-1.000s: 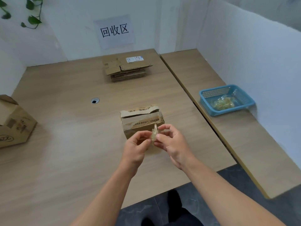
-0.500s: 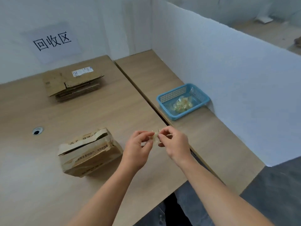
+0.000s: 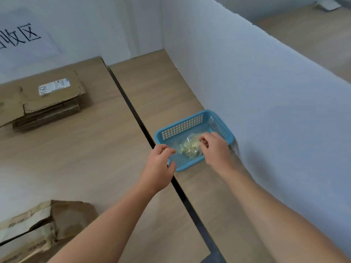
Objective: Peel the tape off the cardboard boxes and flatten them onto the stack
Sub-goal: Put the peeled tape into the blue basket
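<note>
A blue plastic basket [image 3: 182,126] stands on the right-hand table against the white partition, with a pile of crumpled clear tape [image 3: 190,149] inside. My right hand [image 3: 215,149] is over the basket, its curled fingertips pinching tape at the pile's right edge. At the basket's near left corner my left hand [image 3: 158,165] hovers, loosely curled and holding nothing. A worn cardboard box [image 3: 39,226] with torn tape lies at the lower left. The stack of flattened cardboard [image 3: 43,104] sits at the back left.
A dark gap [image 3: 144,128] runs between the two wooden tables. The white partition [image 3: 266,92] borders the right table closely behind the basket. A paper sign [image 3: 20,38] hangs on the back wall.
Both hands moved right and forward from beside the box to the blue basket, carrying the peeled tape. The view swung right. The left hand let go of the tape.
</note>
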